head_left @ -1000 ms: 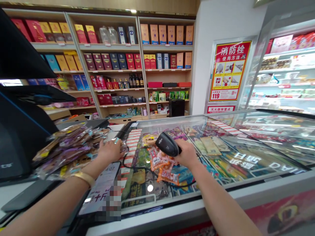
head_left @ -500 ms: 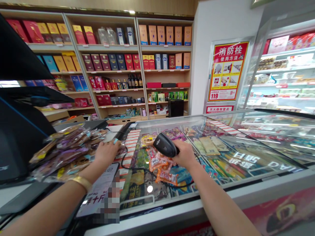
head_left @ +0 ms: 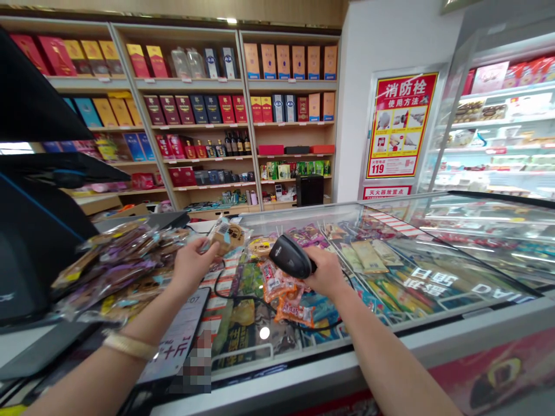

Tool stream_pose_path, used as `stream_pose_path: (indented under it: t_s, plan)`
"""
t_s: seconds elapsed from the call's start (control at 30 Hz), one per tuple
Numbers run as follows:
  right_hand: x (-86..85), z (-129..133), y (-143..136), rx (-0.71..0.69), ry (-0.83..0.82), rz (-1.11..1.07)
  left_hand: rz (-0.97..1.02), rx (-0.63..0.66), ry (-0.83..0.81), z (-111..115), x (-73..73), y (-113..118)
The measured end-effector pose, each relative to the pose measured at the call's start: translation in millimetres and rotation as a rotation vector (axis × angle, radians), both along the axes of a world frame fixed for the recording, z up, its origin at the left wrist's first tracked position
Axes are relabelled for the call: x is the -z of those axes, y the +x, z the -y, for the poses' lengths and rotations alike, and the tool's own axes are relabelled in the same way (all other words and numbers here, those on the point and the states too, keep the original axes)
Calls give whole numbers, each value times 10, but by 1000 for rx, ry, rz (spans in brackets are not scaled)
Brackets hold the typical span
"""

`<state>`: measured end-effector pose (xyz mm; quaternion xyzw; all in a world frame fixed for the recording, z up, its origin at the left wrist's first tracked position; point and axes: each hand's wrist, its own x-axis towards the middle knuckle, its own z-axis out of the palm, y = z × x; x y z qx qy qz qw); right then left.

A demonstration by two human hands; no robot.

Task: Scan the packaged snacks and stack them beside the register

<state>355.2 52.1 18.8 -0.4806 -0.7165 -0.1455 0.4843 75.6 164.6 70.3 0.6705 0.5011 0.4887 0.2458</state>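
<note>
My left hand (head_left: 196,264) pinches the edge of a clear snack packet (head_left: 229,236) with brown contents and holds it up over the left end of the glass-topped freezer. My right hand (head_left: 326,271) is wrapped round the handle of a black barcode scanner (head_left: 289,256), whose head points left toward the packet. Orange-and-white wrapped snacks (head_left: 295,311) lie on the glass just below the scanner. To the left of my left hand spreads a pile of clear-wrapped snack packets (head_left: 125,260).
A phone-like screen (head_left: 182,329) lies below my left forearm. The scanner's black cable (head_left: 247,297) loops over the freezer glass (head_left: 416,323). A black monitor stand (head_left: 34,242) rises at the left. Shelves (head_left: 195,130) of boxes and bottles line the back wall.
My left hand has lifted a snack packet from the pile's right side and now holds it up near the scanner. The right hand and scanner have barely moved.
</note>
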Motion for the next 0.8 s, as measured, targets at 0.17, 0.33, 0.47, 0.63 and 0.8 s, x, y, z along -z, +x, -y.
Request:
stream_pose_path:
  t_s: [0.17,0.33,0.47,0.63,0.8]
  plan:
    - [-6,-7,-6,-62,42,10,387,125,7,259,190,352]
    - [-31,2,-37,-111,75,-2,354,131,39,379,270,550]
    - [-49,10,-58,-115,42,17,272,118,68,359,309,598]
    - [-37,-8,-59,-82,0,40,241,125,99,329,351,603]
    - [-32,-14,-61,-93,7,39,300,135,60,350,352,595]
